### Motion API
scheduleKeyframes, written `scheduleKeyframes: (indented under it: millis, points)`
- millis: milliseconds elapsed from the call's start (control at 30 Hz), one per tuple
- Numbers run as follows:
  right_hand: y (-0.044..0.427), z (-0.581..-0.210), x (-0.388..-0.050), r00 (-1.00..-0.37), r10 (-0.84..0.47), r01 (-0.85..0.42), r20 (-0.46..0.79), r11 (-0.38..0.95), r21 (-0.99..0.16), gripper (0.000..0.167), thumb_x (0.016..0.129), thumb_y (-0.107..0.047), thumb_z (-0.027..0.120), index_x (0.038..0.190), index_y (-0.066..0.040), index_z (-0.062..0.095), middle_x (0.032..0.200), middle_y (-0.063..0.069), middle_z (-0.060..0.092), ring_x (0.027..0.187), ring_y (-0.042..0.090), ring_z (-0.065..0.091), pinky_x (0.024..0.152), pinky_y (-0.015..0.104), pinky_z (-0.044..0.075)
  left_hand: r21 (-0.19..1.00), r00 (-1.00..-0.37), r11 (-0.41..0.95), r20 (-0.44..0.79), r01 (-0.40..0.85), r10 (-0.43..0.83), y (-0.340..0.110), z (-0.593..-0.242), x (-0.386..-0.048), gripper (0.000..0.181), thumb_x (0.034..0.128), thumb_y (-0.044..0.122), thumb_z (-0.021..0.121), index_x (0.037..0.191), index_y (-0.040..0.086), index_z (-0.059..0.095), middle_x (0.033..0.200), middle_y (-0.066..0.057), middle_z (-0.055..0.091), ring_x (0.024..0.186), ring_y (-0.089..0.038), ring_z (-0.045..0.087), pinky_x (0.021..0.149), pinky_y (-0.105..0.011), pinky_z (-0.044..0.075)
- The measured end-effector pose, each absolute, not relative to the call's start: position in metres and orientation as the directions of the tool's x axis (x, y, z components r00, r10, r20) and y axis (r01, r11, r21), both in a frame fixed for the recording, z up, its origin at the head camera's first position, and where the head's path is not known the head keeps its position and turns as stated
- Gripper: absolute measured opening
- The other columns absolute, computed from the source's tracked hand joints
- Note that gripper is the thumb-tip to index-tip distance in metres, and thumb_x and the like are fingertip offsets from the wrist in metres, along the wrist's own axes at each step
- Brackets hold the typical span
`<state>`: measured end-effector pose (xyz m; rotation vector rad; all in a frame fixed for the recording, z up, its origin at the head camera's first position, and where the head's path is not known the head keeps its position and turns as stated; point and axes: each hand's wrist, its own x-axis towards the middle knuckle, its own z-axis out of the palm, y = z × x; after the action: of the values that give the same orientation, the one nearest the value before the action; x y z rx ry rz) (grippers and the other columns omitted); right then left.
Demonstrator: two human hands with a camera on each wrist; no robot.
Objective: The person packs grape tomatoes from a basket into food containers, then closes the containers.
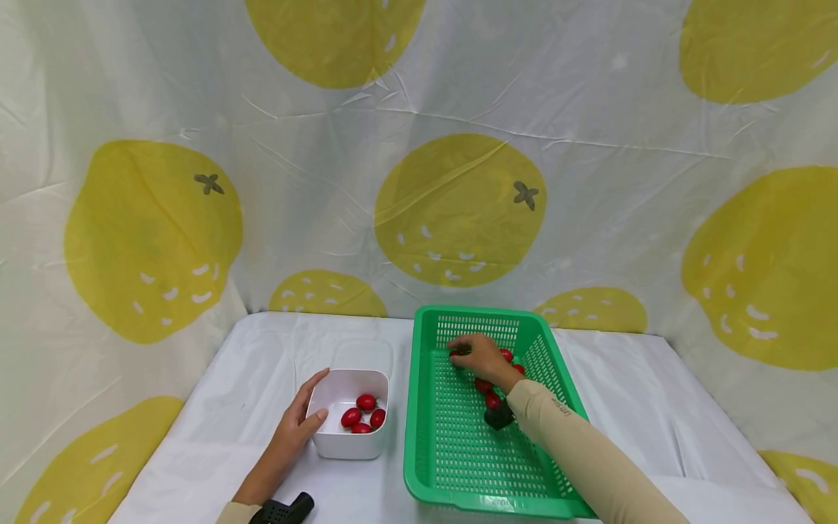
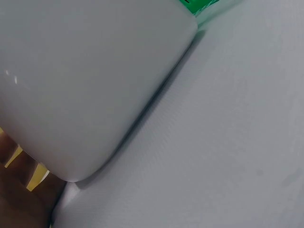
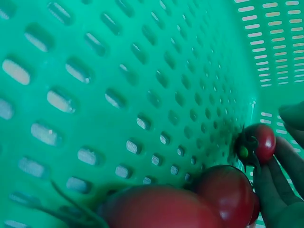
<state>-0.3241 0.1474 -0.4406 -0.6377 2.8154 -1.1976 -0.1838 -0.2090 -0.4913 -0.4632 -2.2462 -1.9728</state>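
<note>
My left hand (image 1: 294, 418) holds a white plastic box (image 1: 349, 445) at its left side, with the thumb at the near left rim and the fingers along the outer wall. Several red cherry tomatoes (image 1: 351, 417) lie in that box. Inside the green basket (image 1: 419, 407), my right hand (image 1: 481, 358) pinches a cherry tomato (image 3: 264, 143) that has a green stem end. More cherry tomatoes (image 3: 223, 192) lie near that hand and under its wrist, partly hidden by the arm. In the left wrist view the box wall (image 2: 90, 80) fills the upper left, with fingers (image 2: 21, 185) against it.
Behind the box lies a clear lid (image 1: 362, 355), flat on the white cloth (image 1: 628, 386). The basket's raised, slotted walls surround the right hand. A curtain (image 1: 314, 196) printed with yellow fruit hangs behind and at both sides. Black wrist devices (image 1: 284, 509) sit on both arms.
</note>
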Motion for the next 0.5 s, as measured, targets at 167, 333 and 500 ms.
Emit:
scheduleKeyframes:
  millis: [167, 333, 500]
  points:
    - [0.1465, -0.4415, -0.3231, -0.904, -0.403, -0.391, 0.141, 0.649, -0.653, 0.020, 0.085, -0.003, 0.070, 0.106, -0.002, 0.073, 0.104, 0.009, 0.070, 0.097, 0.027, 0.064, 0.082, 0.042, 0.053, 0.955, -0.956, 0.107, 0.261, 0.276, 0.137, -0.2087, -0.4913, -0.1844, 0.058, 0.0972, 0.009, 0.048, 0.151, 0.023, 0.030, 0.155, -0.011, 0.026, 0.143, -0.022, 0.020, 0.106, -0.010, 0.018]
    - [0.1448, -0.4436, -0.3230, -0.900, -0.414, -0.403, 0.136, 0.672, -0.622, 0.021, 0.083, -0.001, 0.070, 0.103, -0.004, 0.074, 0.102, 0.006, 0.070, 0.096, 0.024, 0.063, 0.081, 0.041, 0.052, 0.958, -0.958, 0.100, 0.254, 0.268, 0.134, -0.2086, -0.4915, -0.1847, 0.059, 0.0970, 0.009, 0.048, 0.151, 0.024, 0.030, 0.155, -0.010, 0.026, 0.143, -0.024, 0.019, 0.106, -0.010, 0.018]
    - [0.1440, -0.4464, -0.3236, -0.905, -0.407, -0.394, 0.126, 0.689, -0.608, 0.022, 0.082, -0.001, 0.072, 0.104, -0.006, 0.074, 0.103, 0.005, 0.070, 0.099, 0.025, 0.062, 0.084, 0.043, 0.051, 0.950, -0.948, 0.093, 0.284, 0.298, 0.145, -0.2087, -0.4912, -0.1839, 0.058, 0.0971, 0.008, 0.048, 0.151, 0.021, 0.030, 0.155, -0.016, 0.025, 0.142, -0.019, 0.022, 0.106, -0.009, 0.018]
